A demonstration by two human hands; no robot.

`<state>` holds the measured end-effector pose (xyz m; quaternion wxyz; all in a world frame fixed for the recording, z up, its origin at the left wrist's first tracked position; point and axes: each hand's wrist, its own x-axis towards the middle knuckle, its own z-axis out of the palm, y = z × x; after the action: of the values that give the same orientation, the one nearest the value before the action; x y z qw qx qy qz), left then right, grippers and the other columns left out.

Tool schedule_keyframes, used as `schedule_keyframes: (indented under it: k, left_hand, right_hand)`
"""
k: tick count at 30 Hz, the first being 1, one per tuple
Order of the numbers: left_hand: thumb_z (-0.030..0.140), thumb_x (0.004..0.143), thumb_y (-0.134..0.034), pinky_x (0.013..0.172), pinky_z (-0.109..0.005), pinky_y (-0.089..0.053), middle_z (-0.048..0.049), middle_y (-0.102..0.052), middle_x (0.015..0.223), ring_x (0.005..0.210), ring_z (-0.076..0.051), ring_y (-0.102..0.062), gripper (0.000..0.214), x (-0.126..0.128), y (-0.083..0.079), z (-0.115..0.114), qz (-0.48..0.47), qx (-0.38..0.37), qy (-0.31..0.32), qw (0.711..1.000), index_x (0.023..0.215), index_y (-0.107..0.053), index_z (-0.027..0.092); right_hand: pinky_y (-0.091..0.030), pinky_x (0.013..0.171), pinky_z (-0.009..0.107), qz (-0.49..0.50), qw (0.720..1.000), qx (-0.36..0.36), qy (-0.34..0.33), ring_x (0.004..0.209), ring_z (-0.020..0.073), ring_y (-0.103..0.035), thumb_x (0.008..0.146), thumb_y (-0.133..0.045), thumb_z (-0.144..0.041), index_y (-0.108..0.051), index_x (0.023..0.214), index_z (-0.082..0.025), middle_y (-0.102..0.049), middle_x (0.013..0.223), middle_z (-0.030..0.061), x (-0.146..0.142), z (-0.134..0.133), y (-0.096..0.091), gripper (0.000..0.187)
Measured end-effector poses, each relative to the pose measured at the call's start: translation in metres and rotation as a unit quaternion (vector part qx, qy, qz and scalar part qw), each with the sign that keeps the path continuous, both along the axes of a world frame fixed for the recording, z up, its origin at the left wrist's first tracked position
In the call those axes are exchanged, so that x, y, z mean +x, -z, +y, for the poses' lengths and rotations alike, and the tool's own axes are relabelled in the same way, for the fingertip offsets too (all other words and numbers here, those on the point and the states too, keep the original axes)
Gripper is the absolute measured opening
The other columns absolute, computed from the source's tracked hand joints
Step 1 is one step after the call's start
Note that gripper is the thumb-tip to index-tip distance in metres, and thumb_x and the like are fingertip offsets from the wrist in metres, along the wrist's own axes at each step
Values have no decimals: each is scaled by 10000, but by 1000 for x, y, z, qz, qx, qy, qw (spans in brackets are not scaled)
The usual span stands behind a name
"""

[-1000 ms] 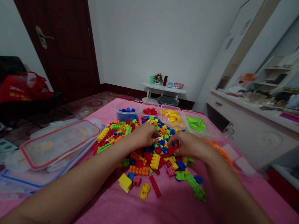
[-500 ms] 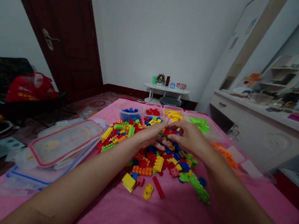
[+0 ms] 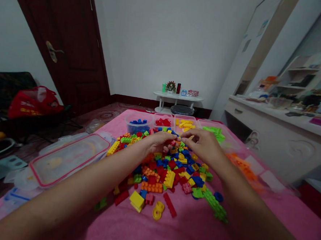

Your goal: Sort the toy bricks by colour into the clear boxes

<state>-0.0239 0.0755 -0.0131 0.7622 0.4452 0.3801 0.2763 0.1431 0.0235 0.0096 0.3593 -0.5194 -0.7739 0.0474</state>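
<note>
A heap of coloured plastic bricks (image 3: 168,171) lies on a pink cloth (image 3: 170,225). My left hand (image 3: 159,141) rests on the far part of the heap with its fingers curled over some bricks. My right hand (image 3: 202,144) is close beside it, thumb and fingers pinched over the bricks; what they hold is hidden. Behind the heap stand clear tubs: one with blue bricks (image 3: 139,123), one with red bricks (image 3: 163,122), one with yellow bricks (image 3: 186,124) and one with green bricks (image 3: 215,132).
Clear lids with red rims (image 3: 68,158) are stacked at the left. An orange-brick tray (image 3: 244,168) lies at the right. A dark door (image 3: 69,49), a red bag (image 3: 33,101), a small white table (image 3: 178,97) and a white dresser (image 3: 279,134) surround the bed.
Both hands have moved farther away over the heap and drawn close together. My left fingers were stretched half a second ago and are now curled. The view has shifted slightly.
</note>
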Motion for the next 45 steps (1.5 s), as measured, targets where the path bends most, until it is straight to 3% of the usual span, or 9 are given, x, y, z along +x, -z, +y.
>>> schedule_keyframes:
  k: [3,5,8,11,17,24,29,38,45]
  left_hand:
    - [197,849,-489,367,-115,-244,-2,-534,590,397,-28,-389,136,1,-24,29,117,114,-16,986,812,-580,103]
    - [287,871,-472,433,-146,-339,-29,-591,657,454,-50,-457,227,-2,-40,50,193,220,-86,952,888,-603,102]
    - [398,855,-482,611,-222,-441,-81,-669,834,668,-128,-584,356,-11,-54,69,319,400,-138,848,974,-651,108]
    - [346,802,-541,714,-248,-440,-91,-688,972,840,-185,-608,340,-23,-48,63,414,519,-109,740,1006,-685,114]
    - [186,708,-542,653,-227,-434,-54,-719,815,720,-163,-620,255,-39,-15,10,477,565,14,674,874,-735,169]
    - [112,637,-536,615,-246,-409,-75,-708,770,721,-194,-620,286,-46,1,-23,544,557,52,626,817,-739,201]
    - [65,612,-512,649,-275,-425,-103,-693,783,751,-223,-619,302,-45,6,-28,554,562,38,613,783,-732,181]
    - [145,692,-531,679,-281,-436,-77,-694,817,762,-212,-616,226,-42,-2,-31,518,574,-32,633,825,-709,185]
    - [149,702,-556,674,-249,-457,-48,-694,811,720,-161,-610,210,-30,0,-15,402,573,-64,711,857,-697,161]
  right_hand:
    - [-413,598,241,-12,1000,1,-2,617,131,-577,729,-591,-234,-715,773,-190,-689,717,15,0,0,0,139]
    - [-411,602,243,-15,1000,-4,4,622,135,-579,728,-591,-238,-715,771,-193,-691,717,14,0,0,1,138]
    - [-418,629,254,-27,999,-33,10,672,151,-591,744,-574,-245,-712,786,-199,-697,760,19,-4,0,5,151]
    - [-432,699,268,-51,997,-49,-12,774,169,-600,751,-555,-217,-701,870,-201,-694,866,32,-15,-1,17,189]
    - [-390,892,279,-130,985,-53,-105,1076,184,-531,717,-465,-50,-520,1246,-201,-571,1209,67,-39,-7,47,553]
    - [-393,761,264,-184,976,-109,-33,914,186,-574,738,-528,-147,-625,1013,-196,-613,1010,73,-35,-3,47,296]
    - [-330,594,249,-207,968,-141,10,708,160,-571,757,-554,-218,-607,788,-191,-631,753,28,-29,0,44,67]
    - [-295,576,231,-152,984,-81,42,728,147,-548,683,-670,-295,-601,739,-211,-621,823,8,-24,2,43,123]
    - [-263,537,228,-162,973,-161,41,677,136,-544,695,-642,-264,-582,704,-202,-624,741,4,-18,2,44,87]
